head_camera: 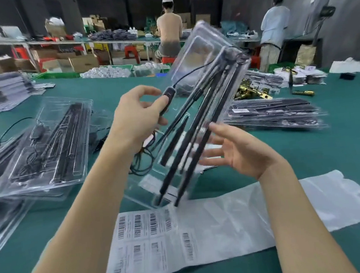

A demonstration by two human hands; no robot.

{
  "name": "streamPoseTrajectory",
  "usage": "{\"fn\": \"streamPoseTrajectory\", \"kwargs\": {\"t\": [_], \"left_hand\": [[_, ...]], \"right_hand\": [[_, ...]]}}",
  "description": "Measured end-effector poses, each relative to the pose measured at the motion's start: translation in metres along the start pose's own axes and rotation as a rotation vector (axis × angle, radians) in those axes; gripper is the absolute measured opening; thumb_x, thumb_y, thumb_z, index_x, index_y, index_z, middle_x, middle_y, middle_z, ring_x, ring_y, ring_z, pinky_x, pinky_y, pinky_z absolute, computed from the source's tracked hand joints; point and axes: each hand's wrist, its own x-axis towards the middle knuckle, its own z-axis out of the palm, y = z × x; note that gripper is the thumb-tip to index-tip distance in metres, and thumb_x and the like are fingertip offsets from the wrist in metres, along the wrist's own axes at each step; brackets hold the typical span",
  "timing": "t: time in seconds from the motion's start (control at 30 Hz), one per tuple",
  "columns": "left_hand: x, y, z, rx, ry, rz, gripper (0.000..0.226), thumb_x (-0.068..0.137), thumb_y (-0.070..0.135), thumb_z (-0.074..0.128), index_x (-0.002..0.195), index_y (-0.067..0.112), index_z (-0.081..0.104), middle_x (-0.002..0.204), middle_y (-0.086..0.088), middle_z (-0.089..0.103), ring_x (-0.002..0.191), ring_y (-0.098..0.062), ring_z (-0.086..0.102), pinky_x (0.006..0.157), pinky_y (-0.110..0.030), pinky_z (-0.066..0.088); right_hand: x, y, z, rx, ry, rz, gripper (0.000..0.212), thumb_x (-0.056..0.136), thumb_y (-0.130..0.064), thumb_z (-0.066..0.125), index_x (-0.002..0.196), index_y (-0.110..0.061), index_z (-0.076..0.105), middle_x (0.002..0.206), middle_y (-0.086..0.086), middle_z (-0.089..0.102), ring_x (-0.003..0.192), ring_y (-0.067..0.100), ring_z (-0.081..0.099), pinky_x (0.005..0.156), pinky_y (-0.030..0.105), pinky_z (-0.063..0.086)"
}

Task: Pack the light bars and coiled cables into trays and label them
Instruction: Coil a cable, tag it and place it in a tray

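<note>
Above the green table (263, 141), I see a clear plastic tray (201, 52) tilted steeply, its lower end down near the label sheet (145, 241) and its upper end raised toward the far side of the room. Inside the tray lie black light bars (197, 123), slanting with it from top right to bottom left; I count at least 3, though motion blur makes the exact number hard to tell. My left hand (137, 116) is at the tray's left side, thumb and fingers pinching a small black inline controller (167, 95) on the cable (188, 72) that runs up to the top of the bars. Below that hand a coil of black cable (142, 162) hangs loose outside the tray. My right hand (239, 150) is at the tray's right edge with its fingers spread and straight, palm toward the plastic; I cannot tell whether it touches.

The label sheet lies flat on the table just below the tray, carrying 2 rows of barcode stickers, and a white plastic bag (291, 205) stretches out to its right. At the left sits a stack of packed trays (50, 144) with bars and cables inside. Another stack of filled trays (276, 114) rests on the right. Farther back, 2 people (170, 29) face away at another bench.
</note>
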Motion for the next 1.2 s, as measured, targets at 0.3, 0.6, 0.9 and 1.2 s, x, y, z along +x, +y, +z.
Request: {"fn": "streamPoseTrajectory", "kwargs": {"t": [0.3,0.6,0.9,1.2], "left_hand": [[0.003,-0.034,0.017,-0.672,-0.276,-0.555,0.008,0.098,-0.006,0.045,0.102,-0.002,0.049,0.100,-0.024,0.058,0.088,-0.034,0.068,0.062,-0.036,0.063],[-0.012,-0.058,0.041,-0.624,-0.499,-0.664,0.056,0.084,-0.016,0.060,0.137,-0.008,0.042,0.121,-0.024,0.068,0.096,-0.030,0.074,0.078,-0.042,0.062],[-0.039,-0.065,0.079,-0.712,-0.473,-0.538,0.029,0.085,-0.012,0.067,0.083,0.013,0.052,0.101,-0.012,0.071,0.089,-0.024,0.074,0.070,-0.027,0.061],[-0.043,-0.056,0.068,-0.373,-0.998,-0.478,0.024,0.094,0.021,0.068,0.111,0.005,0.066,0.096,0.002,0.073,0.089,-0.010,0.070,0.079,-0.018,0.055]], "right_hand": [[0.003,-0.024,-0.006,-0.442,0.168,0.081,0.023,0.098,-0.020,0.063,0.116,-0.006,0.065,0.085,0.002,0.077,0.065,0.010,0.072,0.051,0.019,0.054],[0.044,-0.051,-0.027,-1.242,0.209,0.334,0.045,0.088,-0.041,0.067,0.125,-0.019,0.056,0.123,0.001,0.058,0.100,0.021,0.063,0.089,0.039,0.054],[0.067,-0.026,0.001,-1.427,0.410,0.036,0.063,0.079,-0.070,0.042,0.130,-0.035,0.053,0.127,-0.001,0.062,0.117,0.026,0.057,0.103,0.050,0.043],[0.087,-0.006,-0.016,-1.248,0.434,-0.020,0.050,0.085,-0.081,0.036,0.092,-0.035,0.055,0.090,-0.011,0.062,0.086,0.015,0.058,0.077,0.038,0.043]]}}
